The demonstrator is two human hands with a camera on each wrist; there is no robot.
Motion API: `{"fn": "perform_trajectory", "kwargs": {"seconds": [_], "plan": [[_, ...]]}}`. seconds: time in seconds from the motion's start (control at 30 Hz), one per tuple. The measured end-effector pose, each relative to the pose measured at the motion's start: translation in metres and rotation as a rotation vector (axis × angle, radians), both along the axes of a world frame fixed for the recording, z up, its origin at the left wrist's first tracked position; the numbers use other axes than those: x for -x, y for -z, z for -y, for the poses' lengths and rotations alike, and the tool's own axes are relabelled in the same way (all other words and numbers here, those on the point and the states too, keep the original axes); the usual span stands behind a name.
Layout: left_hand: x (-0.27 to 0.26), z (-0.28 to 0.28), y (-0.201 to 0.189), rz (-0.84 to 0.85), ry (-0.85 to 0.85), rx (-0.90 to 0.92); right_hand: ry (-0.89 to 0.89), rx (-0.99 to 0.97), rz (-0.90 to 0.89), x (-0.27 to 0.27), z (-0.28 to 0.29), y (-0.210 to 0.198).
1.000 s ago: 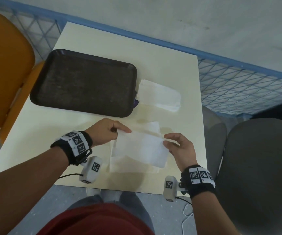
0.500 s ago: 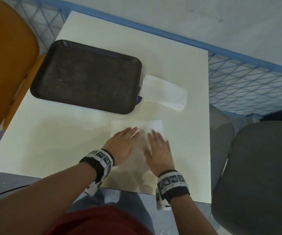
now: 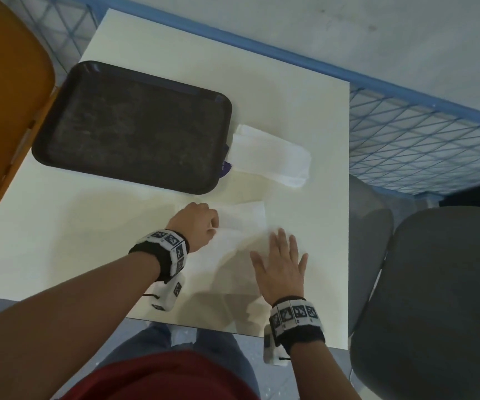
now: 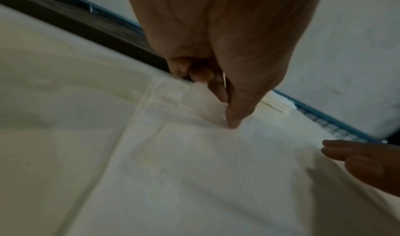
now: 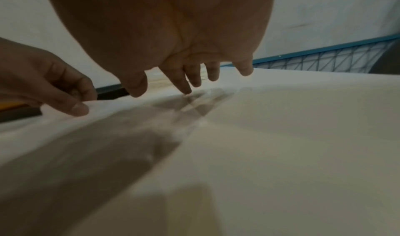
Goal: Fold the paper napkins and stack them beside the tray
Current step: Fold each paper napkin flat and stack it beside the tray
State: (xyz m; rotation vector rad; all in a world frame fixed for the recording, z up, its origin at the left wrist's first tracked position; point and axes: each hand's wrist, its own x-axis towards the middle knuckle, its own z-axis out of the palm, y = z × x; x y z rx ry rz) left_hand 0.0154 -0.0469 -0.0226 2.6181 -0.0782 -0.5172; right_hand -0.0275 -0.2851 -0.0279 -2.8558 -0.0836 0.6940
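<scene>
A white paper napkin (image 3: 233, 261) lies flat near the table's front edge, in front of the dark brown tray (image 3: 132, 125). My left hand (image 3: 214, 226) pinches the napkin's far left edge between thumb and fingers; the left wrist view shows that pinch (image 4: 227, 109) lifting the paper (image 4: 194, 162) slightly. My right hand (image 3: 280, 255) lies flat with spread fingers on the napkin's right side. In the right wrist view its fingertips (image 5: 186, 91) touch the sheet (image 5: 281, 137). A stack of folded napkins (image 3: 270, 160) rests beside the tray's right rim.
The cream table (image 3: 290, 96) ends close behind my wrists. An orange chair (image 3: 2, 96) stands at the left and a grey chair (image 3: 435, 298) at the right. A blue mesh fence (image 3: 420, 145) runs behind. Something small and purple (image 3: 223, 167) sticks out between tray and stack.
A second ago both hands held the napkin up; then they pressed it flat. Now the left hand has moved to the far left edge and pinches it; the right hand slid right.
</scene>
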Motion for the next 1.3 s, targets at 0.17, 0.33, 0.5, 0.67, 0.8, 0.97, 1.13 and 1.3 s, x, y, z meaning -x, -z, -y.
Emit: {"fn": "perform_trajectory", "kwargs": {"seconds": [0.17,0.33,0.5,0.67,0.8,0.97,1.13,1.3], "plan": [[0.002,0.000,-0.020,0.140,0.039,0.275,-0.157,-0.312,0.067,-0.028,-0.021,-0.021],[0.006,-0.016,-0.001,0.100,-0.286,0.185,-0.024,-0.383,0.057,-0.086,-0.012,-0.049],[0.005,-0.023,0.009,-0.002,-0.101,-0.182,0.078,-0.447,0.065,-0.168,0.002,-0.072],[0.004,-0.021,0.007,0.030,-0.137,-0.183,-0.017,-0.336,0.036,-0.245,-0.002,-0.082],[0.002,-0.019,0.007,-0.021,-0.187,-0.109,-0.138,-0.241,0.026,-0.276,-0.012,-0.070],[0.001,-0.021,0.004,-0.014,-0.182,-0.136,-0.275,0.097,0.223,-0.292,-0.022,-0.052],[-0.006,-0.023,0.004,-0.056,-0.207,-0.095,-0.242,-0.252,0.410,-0.237,-0.021,-0.056],[-0.007,-0.028,0.004,-0.026,-0.154,-0.095,-0.151,-0.479,0.129,-0.143,-0.018,-0.027]]}}
